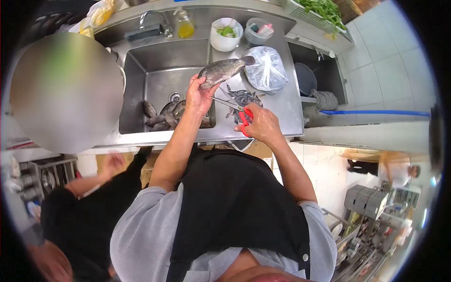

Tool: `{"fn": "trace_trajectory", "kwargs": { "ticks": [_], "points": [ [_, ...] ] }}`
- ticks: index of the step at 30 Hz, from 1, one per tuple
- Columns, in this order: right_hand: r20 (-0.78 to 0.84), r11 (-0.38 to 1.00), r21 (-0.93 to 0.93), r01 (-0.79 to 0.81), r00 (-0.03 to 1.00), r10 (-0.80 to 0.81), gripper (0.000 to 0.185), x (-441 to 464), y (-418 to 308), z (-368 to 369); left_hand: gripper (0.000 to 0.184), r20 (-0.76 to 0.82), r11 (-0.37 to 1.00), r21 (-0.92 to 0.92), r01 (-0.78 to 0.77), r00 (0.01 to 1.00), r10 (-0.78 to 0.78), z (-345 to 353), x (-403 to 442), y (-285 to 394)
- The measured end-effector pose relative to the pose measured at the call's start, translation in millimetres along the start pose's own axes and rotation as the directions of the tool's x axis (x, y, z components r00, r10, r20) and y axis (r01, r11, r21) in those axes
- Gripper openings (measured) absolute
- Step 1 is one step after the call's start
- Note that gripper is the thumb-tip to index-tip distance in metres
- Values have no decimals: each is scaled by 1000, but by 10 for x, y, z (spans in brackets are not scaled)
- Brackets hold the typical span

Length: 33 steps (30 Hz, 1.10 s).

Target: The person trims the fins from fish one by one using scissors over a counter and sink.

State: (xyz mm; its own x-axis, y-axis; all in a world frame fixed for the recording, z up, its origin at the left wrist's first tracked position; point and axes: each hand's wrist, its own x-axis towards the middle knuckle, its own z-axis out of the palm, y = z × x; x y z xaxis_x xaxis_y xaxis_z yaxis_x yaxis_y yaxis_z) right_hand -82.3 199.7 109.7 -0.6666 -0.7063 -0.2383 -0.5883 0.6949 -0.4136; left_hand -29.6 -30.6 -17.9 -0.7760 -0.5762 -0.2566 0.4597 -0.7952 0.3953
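A whole grey, scaly fish (221,72) is gripped near its head end by my left hand (199,96), its tail pointing right, above the sink's right edge. My right hand (262,123) is closed around the red handles of a pair of scissors (244,115). The scissor blades stand apart, reaching left toward my left hand below the fish. Beneath them, a heap of dark fin trimmings (244,98) lies on the steel counter. Several more fish (170,114) lie in the sink near the drain.
A steel sink (134,89) is at left, with a faucet (164,28) and a yellow soap bottle (185,26) behind. A white tub (226,40), a clear container (257,30) and a plastic-wrapped bowl (266,70) stand on the counter. A person in black (89,221) is at my left.
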Motion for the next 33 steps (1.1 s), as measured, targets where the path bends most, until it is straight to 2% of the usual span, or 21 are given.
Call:
{"fn": "trace_trajectory", "kwargs": {
  "ticks": [3,8,11,15,19,22,24,25,27,31,33],
  "points": [
    [-27,998,-9,-68,997,67,69,-21,-9,22,28,19,997,72,7,1000,-8,147,32,-18],
    [-86,988,10,-152,985,152,70,-29,-118,184,29,70,988,81,135,988,-141,257,104,114],
    [-136,976,88,-201,968,212,71,-24,-263,327,31,86,975,94,201,974,-209,206,270,222],
    [-123,930,156,-332,928,352,69,-29,-475,448,33,94,954,154,256,958,-272,147,427,319],
    [-183,924,173,-340,911,369,68,43,-521,538,29,93,926,218,309,938,-335,204,407,358],
    [-165,912,192,-362,904,394,68,51,-515,628,31,40,911,240,336,934,-356,276,399,380],
    [-337,947,198,-254,889,309,69,87,-480,788,29,-17,881,262,394,915,-404,314,388,402],
    [-342,943,207,-260,884,318,69,135,-477,815,29,-14,876,271,399,912,-411,293,435,392],
    [-473,967,149,-207,844,253,71,259,-518,865,27,70,843,221,491,854,-516,207,513,367],
    [-497,962,144,-231,824,272,67,470,-594,770,17,18,835,207,511,851,-525,185,611,331],
    [-432,947,135,-292,843,322,67,530,-630,682,12,50,830,285,480,857,-513,180,612,352]
  ]
}}
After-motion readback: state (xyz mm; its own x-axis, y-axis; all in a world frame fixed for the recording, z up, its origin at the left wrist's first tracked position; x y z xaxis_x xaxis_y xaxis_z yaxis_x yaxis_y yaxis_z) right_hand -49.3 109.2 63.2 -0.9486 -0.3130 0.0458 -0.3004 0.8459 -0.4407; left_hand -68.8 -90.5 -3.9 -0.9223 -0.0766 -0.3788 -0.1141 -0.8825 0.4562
